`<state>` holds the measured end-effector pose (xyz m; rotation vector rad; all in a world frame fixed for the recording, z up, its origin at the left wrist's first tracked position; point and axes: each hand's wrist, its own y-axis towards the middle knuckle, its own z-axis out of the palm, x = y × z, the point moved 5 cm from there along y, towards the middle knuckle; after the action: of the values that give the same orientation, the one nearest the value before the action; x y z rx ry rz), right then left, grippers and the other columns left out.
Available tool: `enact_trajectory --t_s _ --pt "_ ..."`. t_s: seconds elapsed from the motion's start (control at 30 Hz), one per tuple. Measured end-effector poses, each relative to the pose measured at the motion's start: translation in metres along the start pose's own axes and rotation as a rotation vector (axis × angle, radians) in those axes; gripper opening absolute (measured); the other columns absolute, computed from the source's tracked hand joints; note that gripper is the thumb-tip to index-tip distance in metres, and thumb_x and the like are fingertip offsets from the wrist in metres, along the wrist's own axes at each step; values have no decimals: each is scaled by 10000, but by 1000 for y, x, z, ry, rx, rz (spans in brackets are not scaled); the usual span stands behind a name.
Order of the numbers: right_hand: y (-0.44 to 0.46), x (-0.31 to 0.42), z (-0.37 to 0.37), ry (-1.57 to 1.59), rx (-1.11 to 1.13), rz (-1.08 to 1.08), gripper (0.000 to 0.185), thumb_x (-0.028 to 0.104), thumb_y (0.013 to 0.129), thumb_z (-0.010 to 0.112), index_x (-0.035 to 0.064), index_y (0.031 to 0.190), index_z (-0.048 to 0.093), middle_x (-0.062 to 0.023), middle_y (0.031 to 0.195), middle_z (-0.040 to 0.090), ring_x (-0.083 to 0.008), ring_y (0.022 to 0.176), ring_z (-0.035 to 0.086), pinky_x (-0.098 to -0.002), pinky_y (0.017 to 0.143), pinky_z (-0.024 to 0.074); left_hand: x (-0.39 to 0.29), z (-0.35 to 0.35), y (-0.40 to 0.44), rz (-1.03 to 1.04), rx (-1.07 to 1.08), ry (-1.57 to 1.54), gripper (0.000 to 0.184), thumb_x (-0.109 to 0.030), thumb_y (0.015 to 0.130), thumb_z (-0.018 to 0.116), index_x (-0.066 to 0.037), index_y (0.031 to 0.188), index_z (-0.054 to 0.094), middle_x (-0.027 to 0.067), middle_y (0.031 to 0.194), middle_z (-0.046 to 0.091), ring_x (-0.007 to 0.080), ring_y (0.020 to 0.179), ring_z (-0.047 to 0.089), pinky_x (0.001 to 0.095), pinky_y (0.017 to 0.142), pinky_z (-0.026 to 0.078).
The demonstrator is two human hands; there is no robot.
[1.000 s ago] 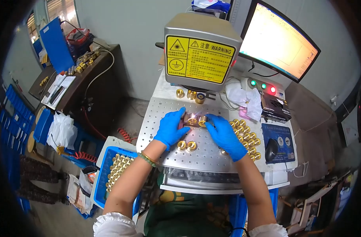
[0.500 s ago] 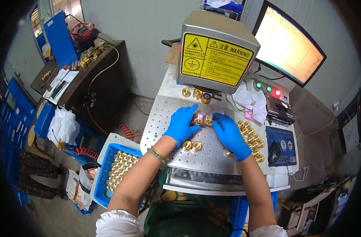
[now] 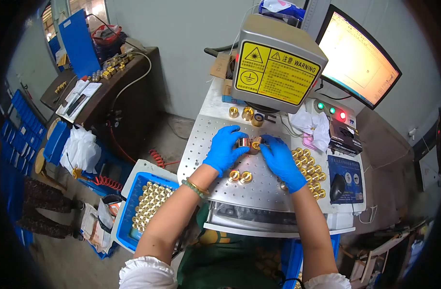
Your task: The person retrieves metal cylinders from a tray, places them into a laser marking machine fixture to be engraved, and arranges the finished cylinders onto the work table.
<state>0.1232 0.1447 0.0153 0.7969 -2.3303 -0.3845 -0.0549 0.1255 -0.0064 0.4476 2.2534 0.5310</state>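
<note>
Under the laser marking head, my left hand (image 3: pixel 224 150) in a blue glove pinches a brass fitting (image 3: pixel 244 142), which is turned on its side. My right hand (image 3: pixel 283 164), also gloved in blue, has its fingertips closed on a second brass fitting (image 3: pixel 255 145), its ring opening partly facing me. The two fittings sit side by side, close together, just above or on the perforated metal plate (image 3: pixel 206 139). Nearer to me on the plate stands a pair of brass fittings (image 3: pixel 240 177). Several more brass fittings (image 3: pixel 309 168) are grouped beside my right hand.
The laser marking head (image 3: pixel 278 62) with its yellow warning label overhangs the plate. Three fittings (image 3: pixel 248 114) stand at the back. A mouse (image 3: pixel 338 187) and a monitor (image 3: pixel 358 58) are on the right. At left, a blue tray (image 3: pixel 125 226) holds many fittings; another person's legs (image 3: pixel 44 207) show beyond.
My left fingers have closed around the left fitting and turned it. My right fingers have closed on the other one. The view has shifted slightly.
</note>
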Motion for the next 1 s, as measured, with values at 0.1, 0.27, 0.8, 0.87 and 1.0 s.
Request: enact_trajectory --t_s 0.1,0.27,0.8,0.87,1.0 --pt "1 1 4 36 -44 -41 252 214 885 564 18 1040 602 -212 934 638 -393 888 600 -469 778 474 -6 -10 -10 -41 -49 -134 387 -229 794 726 -112 1151 630 160 1227 558 299 1160 526 396 971 428" --pt "8 5 17 -3 -23 -66 227 224 901 550 39 1017 617 -182 935 641 -379 883 601 -463 769 478 -23 -29 -33 -380 71 -537 386 -146 837 708 -72 1199 596 76 1081 646 135 950 623 296 872 499" --pt "-15 25 -4 74 -11 -76 404 156 867 593 5 1234 518 -223 1121 597 -384 1030 575 -435 912 454 -60 -63 -54 -183 -71 -555 428 -82 806 717 -49 1214 592 78 1094 638 150 947 623 291 867 500" --pt "-23 28 -8 108 70 -8 449 137 879 580 34 1305 483 -203 1268 532 -359 1183 500 -415 1010 388 -63 -65 -55 -165 -95 -542 422 -82 805 717 -49 1208 597 82 1093 639 156 946 627 293 861 502" --pt "-32 36 -20 138 51 -20 448 121 876 585 35 1303 483 -188 1284 522 -347 1188 491 -409 1016 381 -62 -64 -56 -153 -112 -527 418 -86 802 720 -48 1201 601 83 1081 638 161 945 630 292 856 505"
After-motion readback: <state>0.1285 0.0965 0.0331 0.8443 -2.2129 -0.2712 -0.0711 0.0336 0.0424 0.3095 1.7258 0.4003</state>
